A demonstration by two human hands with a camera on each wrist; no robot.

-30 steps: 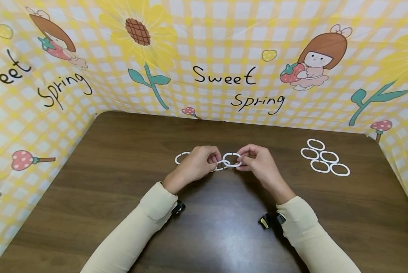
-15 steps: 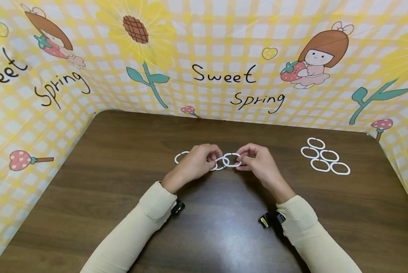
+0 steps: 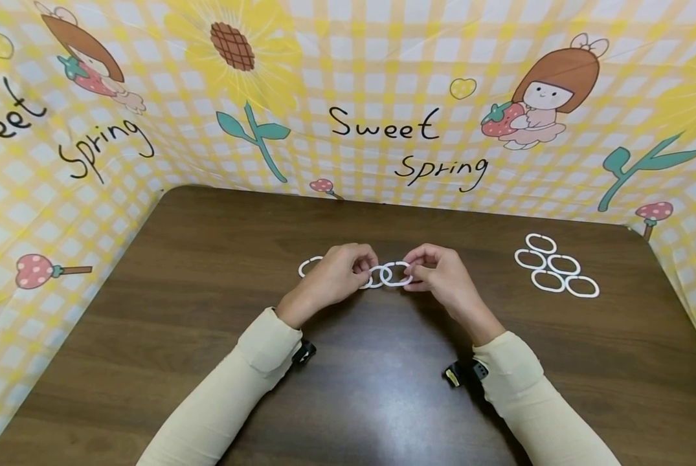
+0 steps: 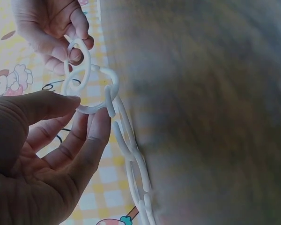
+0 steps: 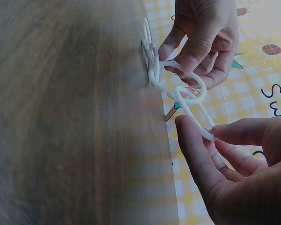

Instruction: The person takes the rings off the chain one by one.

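My left hand (image 3: 338,272) pinches an oval white plastic chain link (image 4: 114,82) between thumb and fingertips. Another white link (image 5: 189,108) passes through it, and my right hand (image 3: 441,275) pinches that one by its far right end. In the left wrist view, both ovals cross each other at an angle, with the right fingertips at the top. From the left-hand link a chain of several more white links (image 4: 141,168) trails down to the table. The head view shows one end of this chain beyond the left hand, which covers its middle.
Several loose white links (image 3: 548,290) lie flat in a cluster on the right of the brown wooden table (image 3: 167,362). A yellow checked cloth (image 3: 371,77) with printed flowers and figures stands around the back and sides.
The link in my left hand has turned from nearly edge-on to showing its oval opening, beside the right-hand link. Both hands stay almost in place, and the head view has shifted slightly.
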